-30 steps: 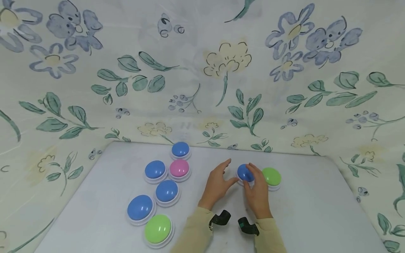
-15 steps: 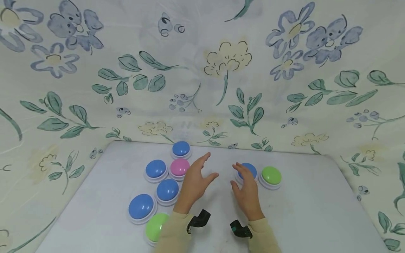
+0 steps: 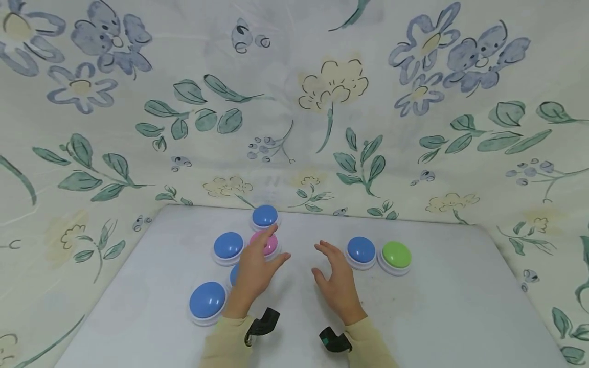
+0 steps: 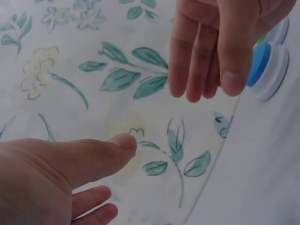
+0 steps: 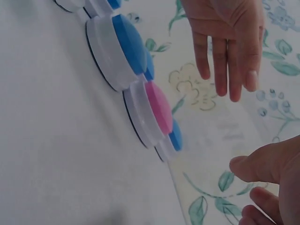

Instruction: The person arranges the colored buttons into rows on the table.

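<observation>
My left hand point(image 3: 253, 273) hovers over the left group of push buttons with fingers extended and thumb apart, holding nothing. It partly covers a pink button point(image 3: 269, 245) and a blue button point(image 3: 234, 274). My right hand point(image 3: 339, 287) hangs over the table to the left of another blue button point(image 3: 361, 250), fingers loosely bent and holding nothing. A green button point(image 3: 396, 255) sits beside that blue one. In the left wrist view, my left hand point(image 4: 61, 168) faces my right hand point(image 4: 225, 47) across a gap. The right wrist view shows the same gap between them.
More blue buttons lie on the left: one at the back point(image 3: 265, 216), one left of the pink point(image 3: 228, 246), one nearer point(image 3: 207, 300). The white table point(image 3: 460, 306) meets a flowered cloth point(image 3: 294, 102) behind. Black wrist cameras point(image 3: 263, 324) sit at both cuffs.
Both hands have moved left, away from the right-hand blue button, and apart from it. My left hand now covers part of the left group; its sleeve hides the near green button.
</observation>
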Available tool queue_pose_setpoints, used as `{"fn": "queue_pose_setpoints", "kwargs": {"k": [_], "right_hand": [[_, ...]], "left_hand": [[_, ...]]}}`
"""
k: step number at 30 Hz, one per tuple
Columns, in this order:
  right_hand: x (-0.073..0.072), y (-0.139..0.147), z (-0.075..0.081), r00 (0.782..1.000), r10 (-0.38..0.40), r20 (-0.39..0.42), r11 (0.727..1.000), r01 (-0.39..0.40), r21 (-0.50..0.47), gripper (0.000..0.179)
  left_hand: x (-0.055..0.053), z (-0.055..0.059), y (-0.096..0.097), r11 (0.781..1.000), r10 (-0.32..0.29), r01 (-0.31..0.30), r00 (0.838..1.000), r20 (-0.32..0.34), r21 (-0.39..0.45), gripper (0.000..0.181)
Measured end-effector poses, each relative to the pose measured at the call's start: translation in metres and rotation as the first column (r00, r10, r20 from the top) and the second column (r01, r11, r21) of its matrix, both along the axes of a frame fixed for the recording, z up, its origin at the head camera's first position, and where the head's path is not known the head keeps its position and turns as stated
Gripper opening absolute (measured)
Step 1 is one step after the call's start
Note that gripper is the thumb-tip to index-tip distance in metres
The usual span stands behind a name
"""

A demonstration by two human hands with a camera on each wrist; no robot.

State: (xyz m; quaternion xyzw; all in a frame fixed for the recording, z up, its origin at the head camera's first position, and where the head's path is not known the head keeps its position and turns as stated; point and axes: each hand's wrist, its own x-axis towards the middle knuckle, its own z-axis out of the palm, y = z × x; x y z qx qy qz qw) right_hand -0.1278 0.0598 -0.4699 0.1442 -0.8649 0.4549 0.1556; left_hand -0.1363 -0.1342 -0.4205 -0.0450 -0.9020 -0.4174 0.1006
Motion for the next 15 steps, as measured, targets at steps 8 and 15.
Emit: {"fn": "queue_pose_setpoints", "kwargs": {"k": [8, 15], "right_hand": [[-0.007, -0.021, -0.002, 0.999, 0.036, 0.021, 0.999, -0.035, -0.031, 0.048], [-0.018, -0.038, -0.004, 0.998, 0.051, 0.04, 0.999, -0.05, -0.02, 0.052]], "left_hand": [[-0.001, 0.003, -0.021, 0.996, 0.039, -0.036, 0.998, 0.045, -0.079, 0.073], [-0.008, -0.001, -0.038, 0.993, 0.089, -0.078, 0.987, 0.132, -0.087, 0.074]]}}
